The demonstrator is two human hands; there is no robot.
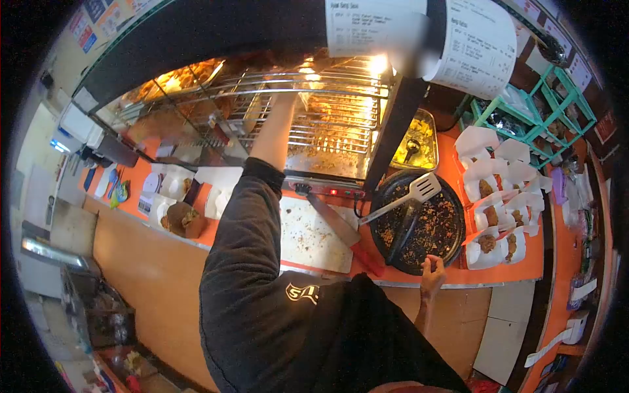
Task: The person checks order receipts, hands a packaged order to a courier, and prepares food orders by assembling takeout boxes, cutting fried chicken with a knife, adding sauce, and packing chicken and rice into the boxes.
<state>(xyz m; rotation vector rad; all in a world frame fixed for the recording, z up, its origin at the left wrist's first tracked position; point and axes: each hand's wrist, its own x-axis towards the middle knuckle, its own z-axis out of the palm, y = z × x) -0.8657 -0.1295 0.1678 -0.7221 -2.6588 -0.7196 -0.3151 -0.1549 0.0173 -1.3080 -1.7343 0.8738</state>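
My left forearm (272, 128) reaches into a lit warming cabinet with wire racks (337, 128). Its hand is lost in glare and behind the rack bars, so its fingers do not show. My right hand (432, 275) is at the near rim of a round black pan (440, 226), fingers curled together; whether they grip the rim or something small I cannot make out. Brown crumbs lie in the pan. A slotted spatula (422, 188) rests across it, beside a long black utensil (403, 232). A knife (337, 223) with a red handle lies over a white cutting board (304, 239).
White paper boxes with fried pieces (487, 243) stand at right. A metal tray of yellow food (426, 134) sits behind the pan, near green baskets (517, 111). Printed sheets (475, 49) hang above. More open boxes (175, 187) are at left.
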